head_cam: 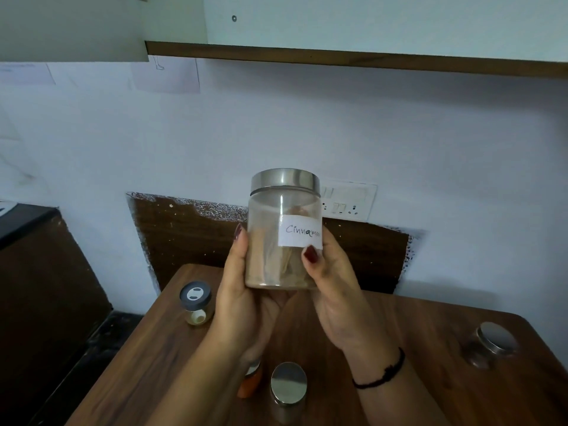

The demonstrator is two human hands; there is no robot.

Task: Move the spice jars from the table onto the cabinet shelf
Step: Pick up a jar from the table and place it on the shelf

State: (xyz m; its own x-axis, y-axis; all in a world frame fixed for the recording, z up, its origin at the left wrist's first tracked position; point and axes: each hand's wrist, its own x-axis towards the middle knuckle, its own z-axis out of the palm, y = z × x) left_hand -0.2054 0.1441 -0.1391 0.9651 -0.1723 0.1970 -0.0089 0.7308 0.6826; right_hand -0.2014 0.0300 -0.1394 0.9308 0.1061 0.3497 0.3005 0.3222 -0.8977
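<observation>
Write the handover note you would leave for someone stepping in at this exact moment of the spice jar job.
Left hand and right hand: both clasp the cinnamon jar, upright in the air above the table, lid on.
On the table: the black-lidded jar far left, the orange jar partly hidden under the left wrist, the steel-lidded jar near centre, another steel-lidded jar right.
Done: no jar seen on the cabinet shelf.
Left: shelve the cinnamon, then those four.

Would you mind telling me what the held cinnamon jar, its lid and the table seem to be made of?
Cinnamon jar: clear glass or plastic, as the contents show through; which, I cannot tell. Its lid: apparently brushed metal, silver-grey with a dull sheen. Table: dark brown wood or wood-look laminate, with visible grain.
</observation>
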